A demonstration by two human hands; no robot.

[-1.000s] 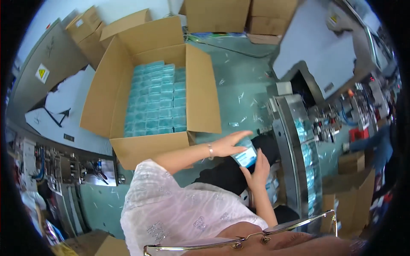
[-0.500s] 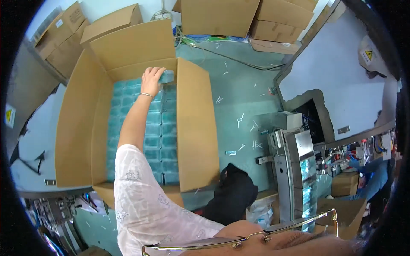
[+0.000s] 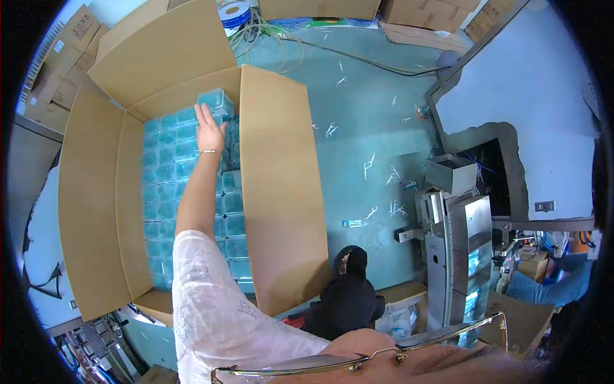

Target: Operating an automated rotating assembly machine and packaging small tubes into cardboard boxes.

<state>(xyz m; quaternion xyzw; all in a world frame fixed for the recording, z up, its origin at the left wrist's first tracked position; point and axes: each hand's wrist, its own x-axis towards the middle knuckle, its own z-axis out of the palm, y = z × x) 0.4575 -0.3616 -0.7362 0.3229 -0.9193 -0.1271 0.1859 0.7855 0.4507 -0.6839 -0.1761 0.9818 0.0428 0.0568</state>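
Note:
A large open cardboard box [image 3: 281, 192] is packed with rows of clear, teal-tinted plastic containers [image 3: 165, 173]. My left hand [image 3: 209, 133] reaches into its far end, palm down. Its fingers are stretched out and the thumb is apart. The fingertips are against or right beside one container [image 3: 216, 101], which stands higher than the rows and slightly turned near the far wall of the box. My forearm covers part of the middle rows. My right hand is out of view.
Right of the box lies a green floor [image 3: 358, 153] with white scraps. A metal machine chute [image 3: 470, 224] stands farther right, beside a panel with a ragged opening. Cables [image 3: 377, 54] cross the far floor. More cartons [image 3: 320, 8] line the back. Dark clothing [image 3: 345, 301] shows below.
My left hand has gone from grasping the raised container to lying with straightened fingers against or beside it. The view has shifted, with the cardboard box now lower and farther left.

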